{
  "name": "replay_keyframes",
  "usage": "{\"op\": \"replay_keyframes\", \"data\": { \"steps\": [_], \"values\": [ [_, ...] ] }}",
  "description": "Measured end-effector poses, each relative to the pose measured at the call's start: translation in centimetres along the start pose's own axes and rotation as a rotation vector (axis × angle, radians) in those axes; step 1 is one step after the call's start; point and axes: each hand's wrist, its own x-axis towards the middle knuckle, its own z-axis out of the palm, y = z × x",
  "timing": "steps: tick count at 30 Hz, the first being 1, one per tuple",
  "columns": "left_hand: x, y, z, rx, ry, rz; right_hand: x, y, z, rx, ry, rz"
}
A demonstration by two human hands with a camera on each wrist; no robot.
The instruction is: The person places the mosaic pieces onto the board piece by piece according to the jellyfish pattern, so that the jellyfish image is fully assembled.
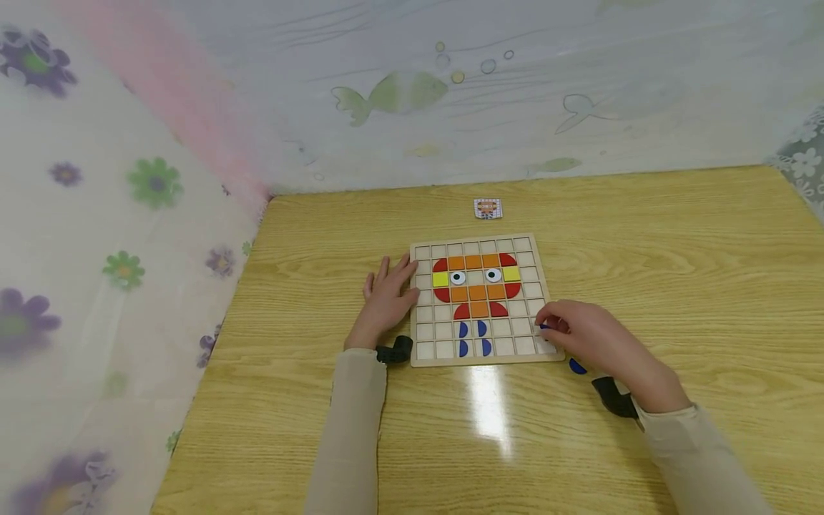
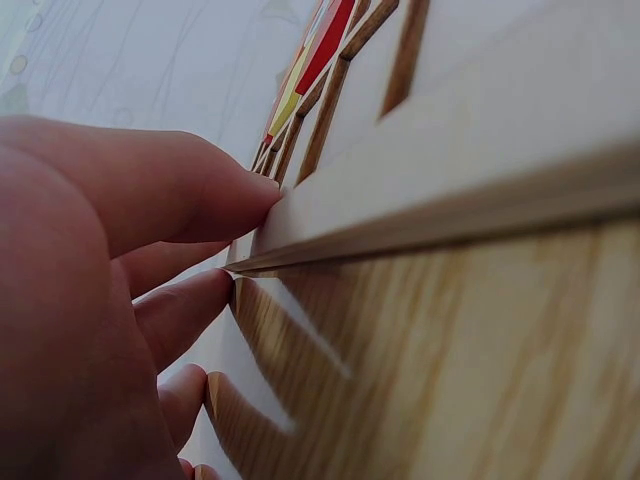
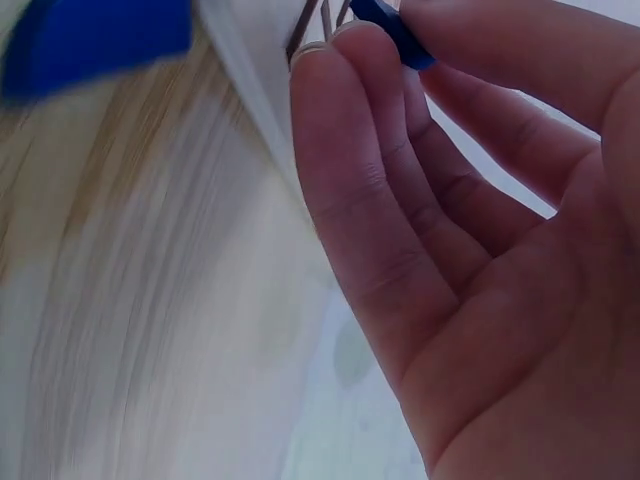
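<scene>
A wooden grid board (image 1: 531, 307) lies on the table, with red, orange, yellow and blue pieces and two eye pieces set in its squares. At its left edge rests my left hand (image 1: 388, 297), fingers spread and thumb touching the frame. Over the board's lower right corner, my right hand (image 1: 595, 336) pinches a small blue piece (image 3: 405, 40) between thumb and fingertips; much of that piece is hidden by the fingers. Another blue half-round piece (image 1: 577, 366) lies on the table just below that hand. Four squares low in the grid hold blue half-rounds (image 1: 482, 329).
Behind the board a small picture card (image 1: 488, 208) lies on the wood-grain table (image 1: 335, 229). A wall with fish drawings (image 1: 399, 93) borders the far edge, and a flowered wall (image 1: 129, 322) stands at the left. Each wrist carries a black device (image 1: 614, 397).
</scene>
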Motion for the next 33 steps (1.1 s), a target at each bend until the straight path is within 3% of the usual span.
{"op": "replay_keyframes", "data": {
  "steps": [7,15,24,33],
  "values": [
    [0.0,0.0,0.0,0.011,-0.004,-0.003,1.9,-0.9,1.0,0.059,-0.035,0.001],
    [0.1,0.0,0.0,0.021,-0.006,-0.001,3.4,-1.9,1.9,0.057,-0.018,-0.043],
    [0.2,0.0,0.1,0.017,-0.007,0.005,3.9,-2.1,2.8,0.039,-0.025,-0.023],
    [0.1,-0.1,0.0,-0.010,0.010,0.007,4.0,-2.3,3.3,0.002,0.040,-0.042]
  ]
}}
